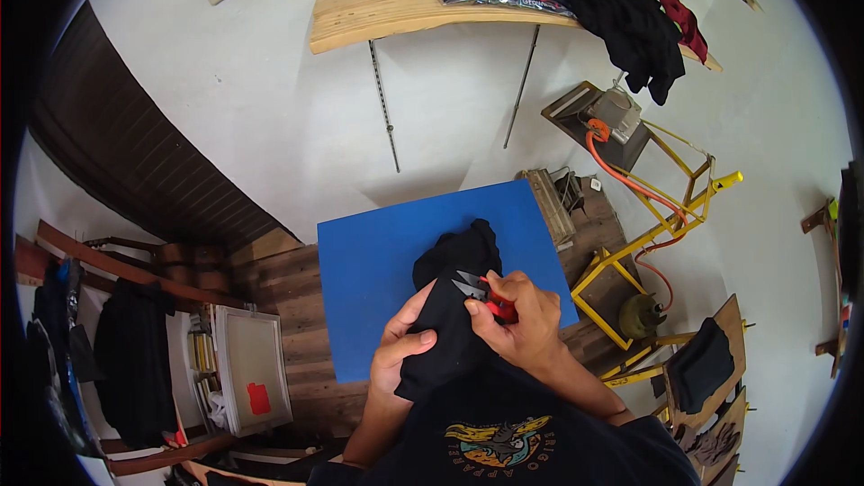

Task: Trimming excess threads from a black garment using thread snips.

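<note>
A black garment [453, 292] lies bunched on a blue board [378, 261] in front of me. My left hand [402, 342] grips the garment's near left edge with thumb on top. My right hand [517, 319] holds small red-handled thread snips [481, 292] whose metal blades point left onto the black cloth.
The blue board rests on a dark wooden table [288, 297]. A yellow metal frame [657, 225] with an orange hose stands to the right. A wooden shelf [396, 13] above carries folded clothes and a tape roll. A framed screen [252, 369] sits at the left.
</note>
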Demonstrator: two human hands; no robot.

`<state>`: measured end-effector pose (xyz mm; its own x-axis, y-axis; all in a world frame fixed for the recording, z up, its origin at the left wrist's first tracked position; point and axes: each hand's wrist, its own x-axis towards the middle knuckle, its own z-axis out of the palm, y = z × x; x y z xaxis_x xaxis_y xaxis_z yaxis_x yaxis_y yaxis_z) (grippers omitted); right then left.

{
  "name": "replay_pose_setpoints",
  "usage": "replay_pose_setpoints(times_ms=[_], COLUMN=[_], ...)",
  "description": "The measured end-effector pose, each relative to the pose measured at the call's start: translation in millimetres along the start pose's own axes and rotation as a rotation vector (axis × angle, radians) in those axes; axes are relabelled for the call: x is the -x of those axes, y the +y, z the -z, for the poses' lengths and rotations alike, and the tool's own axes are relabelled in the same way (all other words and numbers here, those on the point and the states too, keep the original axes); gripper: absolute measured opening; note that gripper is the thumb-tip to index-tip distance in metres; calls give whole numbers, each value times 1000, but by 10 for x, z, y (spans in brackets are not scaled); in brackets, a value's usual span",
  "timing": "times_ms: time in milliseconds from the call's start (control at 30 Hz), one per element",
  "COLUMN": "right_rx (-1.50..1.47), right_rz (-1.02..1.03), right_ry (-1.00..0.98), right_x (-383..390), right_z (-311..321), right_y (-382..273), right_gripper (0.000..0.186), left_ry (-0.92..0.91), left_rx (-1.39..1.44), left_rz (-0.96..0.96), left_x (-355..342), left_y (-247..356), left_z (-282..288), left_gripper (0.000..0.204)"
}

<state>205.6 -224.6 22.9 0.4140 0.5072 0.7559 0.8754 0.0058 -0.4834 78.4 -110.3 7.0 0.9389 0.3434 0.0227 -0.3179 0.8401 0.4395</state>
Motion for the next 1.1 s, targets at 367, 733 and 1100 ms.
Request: replay_pose_setpoints(times_ms=[367, 733, 1100], right_rx=[-61, -844, -640], right_rz=[-107, -860, -680], right_ry=[-21, -410, -31], right_x=[1, -222, -351], right_z=[13, 260, 451], right_y=[59, -17, 24], right_gripper=[23, 27, 15], left_ry=[64, -34, 216], left_rx=[-91, -226, -1476], left_rz=[-9, -18, -285], left_x=[-16, 5, -144], left_y=[-7, 9, 434], left_z=[-1, 120, 215], left_gripper=[69, 62, 22])
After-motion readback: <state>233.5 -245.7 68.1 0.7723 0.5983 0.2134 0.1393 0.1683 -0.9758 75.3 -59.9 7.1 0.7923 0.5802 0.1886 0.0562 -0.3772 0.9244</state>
